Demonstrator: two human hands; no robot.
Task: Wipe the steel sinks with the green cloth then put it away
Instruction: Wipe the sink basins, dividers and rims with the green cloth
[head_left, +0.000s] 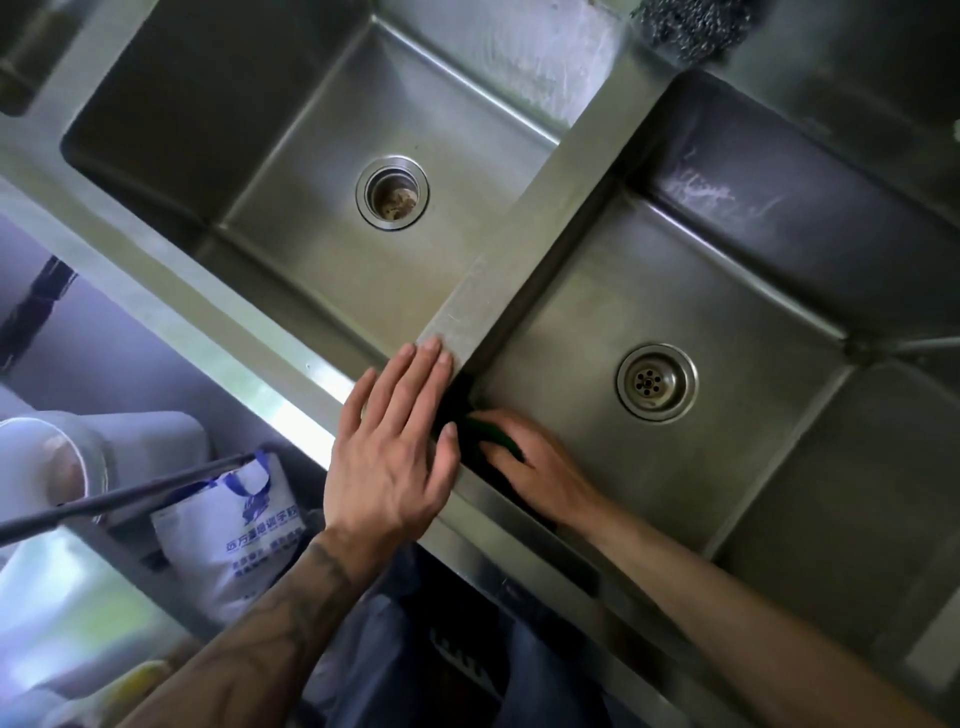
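Brushed steel double sinks (545, 208) fill the view. On their front rim, at the divider, the left hand (389, 452) lies flat, fingers straight. Just right, the right hand (535, 467) curls over the dark green cloth (496, 439) in the right basin's (701, 291) near-left corner. Any next stroke probably runs rightward, toward the round drain (657, 383).

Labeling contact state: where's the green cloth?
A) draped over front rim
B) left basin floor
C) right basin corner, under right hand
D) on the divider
C: the green cloth sits in the corner of the right basin, gripped by the right hand; the left hand lies flat on the divider.
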